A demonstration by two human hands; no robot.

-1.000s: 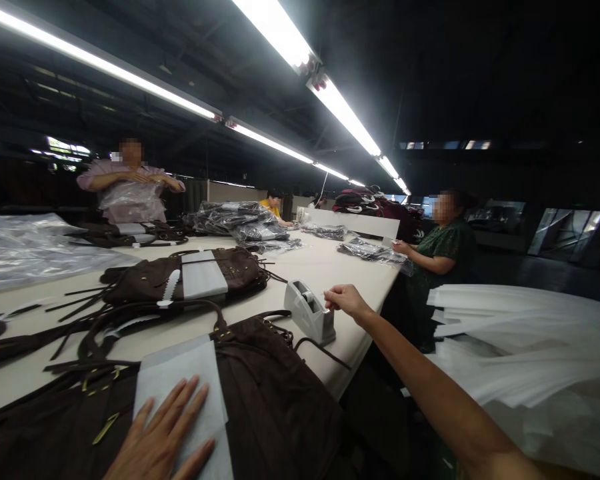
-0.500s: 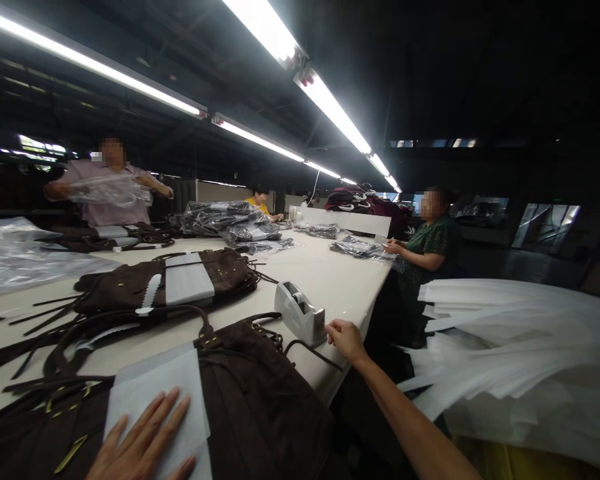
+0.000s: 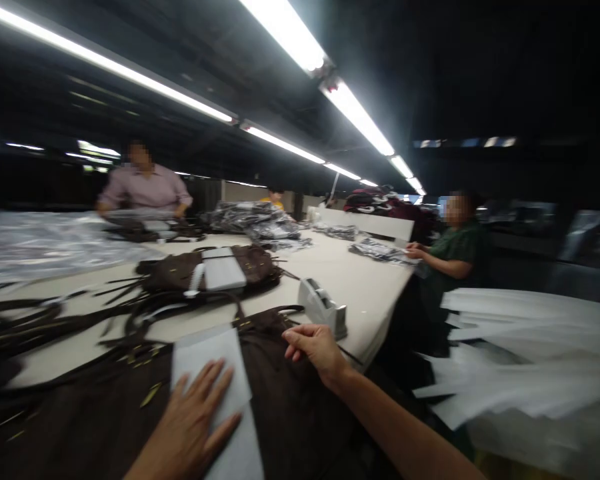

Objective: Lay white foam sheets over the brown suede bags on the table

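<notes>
Two hands of ours work at the near edge of the long table: our left hand (image 3: 185, 420) lies flat with its fingers spread, pressing on a white paper sheet (image 3: 207, 360) without gripping it. That sheet rests on a dark brown suede handbag (image 3: 290, 427), which lies across the table's near edge and spills over it. Our right hand (image 3: 315, 350) hangs just above the bag's far side, its fingers loosely curled and holding nothing that we can see.

Just past that hand, a grey tape dispenser (image 3: 323, 308) stands near the table's right edge. Farther along the cream table (image 3: 350, 283), a second brown handbag (image 3: 200, 272) lies with a white pad (image 3: 223, 272) across it and its fringe trailing left.

Beyond our right side hangs a mass of white sheets (image 3: 525, 347). A co-worker in green (image 3: 457, 257) sits at the right edge, and a co-worker in a pink shirt (image 3: 145, 188) stands at the far left. Black bags in clear plastic (image 3: 253, 220) are heaped on the table, under long fluorescent lights (image 3: 360, 117).
</notes>
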